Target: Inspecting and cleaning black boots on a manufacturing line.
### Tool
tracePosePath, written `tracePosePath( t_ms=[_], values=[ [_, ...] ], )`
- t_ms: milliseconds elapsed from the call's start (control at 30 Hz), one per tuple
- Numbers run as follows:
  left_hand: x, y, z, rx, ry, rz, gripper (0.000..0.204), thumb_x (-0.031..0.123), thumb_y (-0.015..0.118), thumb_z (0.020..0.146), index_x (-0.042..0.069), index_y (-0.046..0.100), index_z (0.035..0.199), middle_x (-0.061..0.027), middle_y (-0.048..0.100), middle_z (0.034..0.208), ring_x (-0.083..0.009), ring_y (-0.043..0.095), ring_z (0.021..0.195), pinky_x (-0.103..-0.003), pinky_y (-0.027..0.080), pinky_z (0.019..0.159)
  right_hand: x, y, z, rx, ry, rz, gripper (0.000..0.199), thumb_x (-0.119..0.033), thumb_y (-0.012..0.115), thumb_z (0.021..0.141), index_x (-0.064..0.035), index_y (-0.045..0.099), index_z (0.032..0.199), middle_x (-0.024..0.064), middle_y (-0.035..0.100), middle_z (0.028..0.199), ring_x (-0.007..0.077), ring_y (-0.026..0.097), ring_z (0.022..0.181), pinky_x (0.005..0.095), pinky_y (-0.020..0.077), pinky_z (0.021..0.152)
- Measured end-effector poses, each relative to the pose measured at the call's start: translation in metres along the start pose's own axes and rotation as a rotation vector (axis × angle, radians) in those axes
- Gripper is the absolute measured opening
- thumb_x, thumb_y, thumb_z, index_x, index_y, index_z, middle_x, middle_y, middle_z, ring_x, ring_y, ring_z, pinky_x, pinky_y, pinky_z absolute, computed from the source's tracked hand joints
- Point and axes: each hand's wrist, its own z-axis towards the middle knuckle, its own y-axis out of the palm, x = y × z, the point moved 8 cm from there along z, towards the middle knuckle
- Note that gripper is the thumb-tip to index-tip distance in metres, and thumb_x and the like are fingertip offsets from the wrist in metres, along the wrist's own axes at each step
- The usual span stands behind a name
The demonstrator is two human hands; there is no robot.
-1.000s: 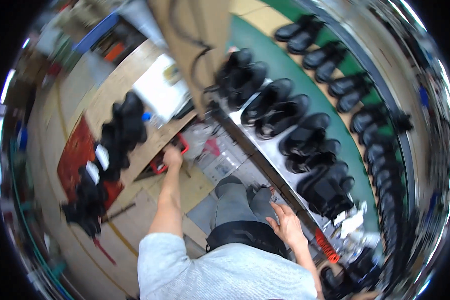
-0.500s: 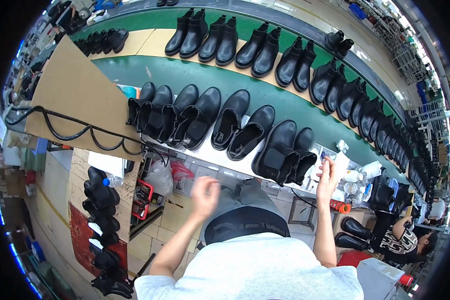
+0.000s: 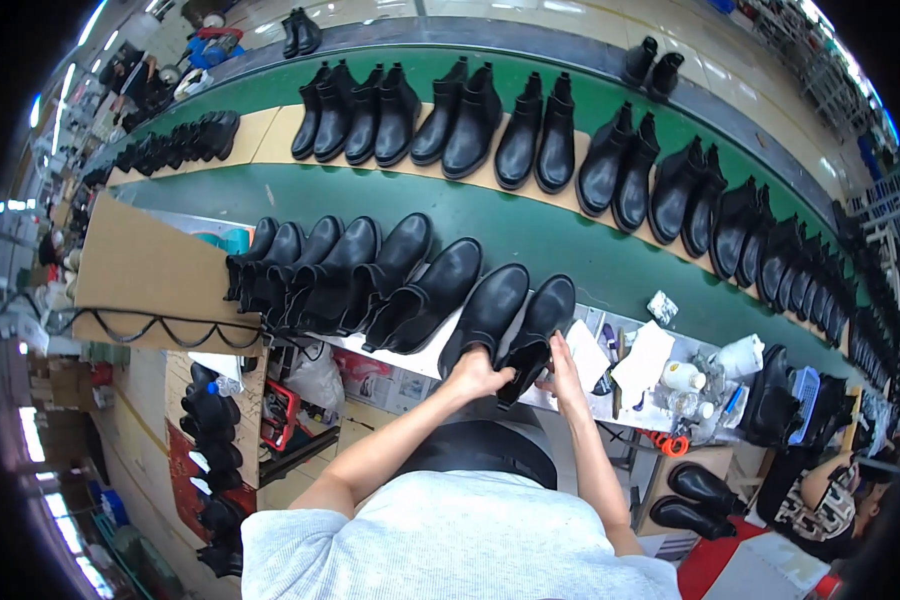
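- Your left hand (image 3: 475, 376) grips the heel end of a black ankle boot (image 3: 487, 315), fingers curled over its opening at the near edge of the green conveyor belt (image 3: 530, 235).
- Your right hand (image 3: 562, 372) lies flat against the neighbouring black boot (image 3: 542, 322), fingers pressed together along its shaft and thumb on the other side, pinching it lightly.
- The two boots touch each other, soles toward the belt's middle, at the right end of a row of black boots (image 3: 340, 268) along the belt's near side.
- A second row of black boots (image 3: 490, 125) stands on the belt's far side, well apart from your hands.
- Just right of your right hand, off the belt's near edge, a cluttered work shelf (image 3: 660, 385) holds white cloths and small bottles.
- A cardboard sheet (image 3: 145, 270) lies at the belt's left end.
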Motion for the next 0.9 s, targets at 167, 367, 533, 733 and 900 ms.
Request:
tracePosePath(
  t_ms=[167, 367, 533, 733, 900],
  values=[
    [0.039, 0.011, 0.027, -0.253, -0.195, -0.004, 0.061, 0.031, 0.071, 0.067, -0.014, 0.055, 0.105, -0.0286, 0.063, 0.091, -0.0359, 0.065, 0.086, -0.039, 0.050, 0.077, -0.018, -0.018, 0.001, -0.015, -0.077, -0.170, 0.072, -0.057, 0.051, 0.089, -0.0108, 0.036, 0.142, 0.0172, 0.051, 0.127, 0.0238, 0.054, 0.111, 0.0324, 0.0477, 0.076],
    [0.050, 0.008, 0.030, -0.344, -0.049, -0.075, 0.059, 0.030, 0.072, 0.073, -0.012, 0.054, 0.112, -0.0252, 0.064, 0.100, -0.0321, 0.063, 0.095, -0.036, 0.048, 0.086, -0.038, -0.108, -0.021, 0.425, -0.271, -0.267, 0.018, -0.017, 0.060, 0.088, -0.0013, 0.067, 0.094, 0.0074, 0.066, 0.071, 0.0121, 0.065, 0.064, 0.0282, 0.0470, 0.052],
    [0.083, -0.062, 0.016, -0.423, 0.047, -0.089, 0.033, 0.025, 0.069, 0.079, -0.003, 0.067, 0.097, -0.0152, 0.068, 0.077, -0.0234, 0.068, 0.079, -0.032, 0.051, 0.074, -0.068, -0.193, -0.060, 0.944, -0.257, -0.797, 0.017, -0.012, 0.063, 0.080, 0.0007, 0.065, 0.091, 0.0204, 0.067, 0.084, 0.0375, 0.064, 0.079, 0.0430, 0.0496, 0.072],
    [-0.012, -0.041, 0.110, -0.135, -0.066, -0.113, 0.053, 0.035, 0.058, 0.089, -0.001, 0.049, 0.126, -0.0227, 0.051, 0.126, -0.0310, 0.053, 0.114, -0.037, 0.041, 0.097, -0.069, -0.206, -0.008, 0.900, -0.243, -0.964, 0.028, -0.021, 0.070, 0.075, -0.0009, 0.067, 0.094, 0.0171, 0.068, 0.084, 0.0335, 0.066, 0.082, 0.0419, 0.0504, 0.074],
    [-0.014, -0.007, 0.109, -0.201, -0.353, -0.148, 0.083, 0.047, 0.057, 0.086, -0.003, 0.023, 0.142, -0.0223, 0.026, 0.141, -0.0356, 0.032, 0.131, -0.038, 0.030, 0.107, -0.046, -0.212, -0.003, 0.723, -0.012, -0.756, 0.034, -0.023, 0.074, 0.073, -0.0018, 0.066, 0.098, 0.0185, 0.067, 0.095, 0.0325, 0.065, 0.090, 0.0384, 0.0499, 0.078]
  ],
)
